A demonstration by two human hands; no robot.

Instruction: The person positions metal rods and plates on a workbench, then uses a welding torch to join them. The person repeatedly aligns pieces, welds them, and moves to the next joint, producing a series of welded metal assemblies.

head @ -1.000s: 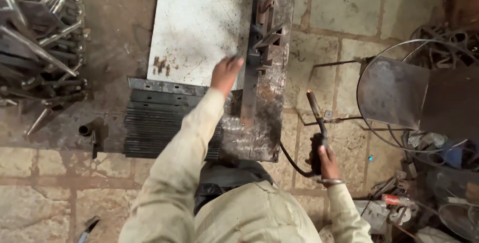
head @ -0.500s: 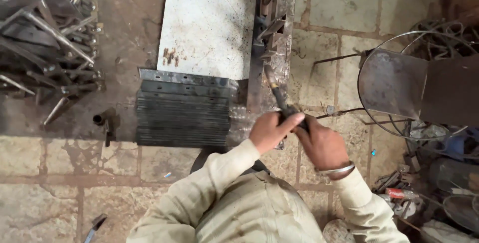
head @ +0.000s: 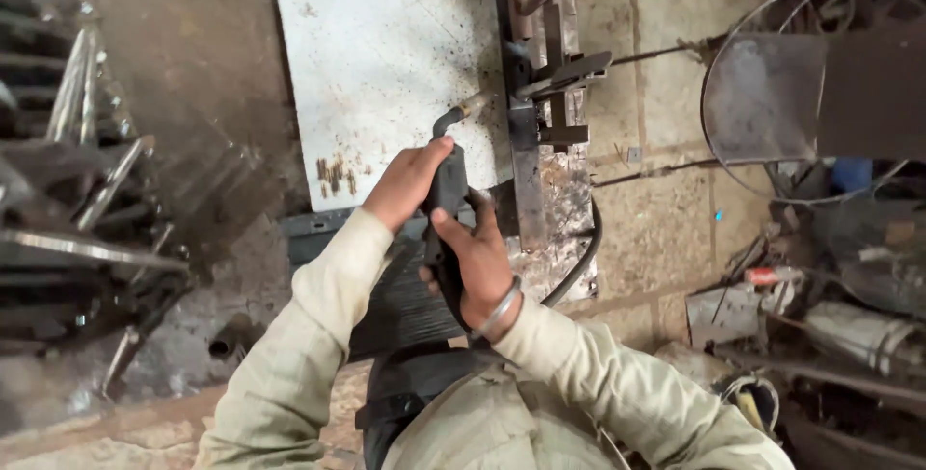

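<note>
Both my hands grip a black welding torch [head: 446,192] over the floor. My left hand [head: 405,183] wraps the upper part of its handle. My right hand [head: 477,262], with a metal bangle on the wrist, holds the lower part. The torch's curved neck and brass tip [head: 469,107] point up and right toward a rusty steel frame piece [head: 526,152] lying beside a pale metal sheet [head: 386,55]. The tip hangs a short way from the frame, not touching it. A black cable [head: 579,267] runs from the torch to the right.
A stack of dark ribbed steel strips [head: 400,301] lies under my arms. Welded metal frames [head: 87,200] pile up at the left. A round wire frame with a metal plate [head: 772,94] and tools clutter the right side. The floor is stone blocks.
My left hand left the steel frame and joined my right on the torch. Together they raised the torch from the right side toward the frame beside the sheet. The camera moved closer.
</note>
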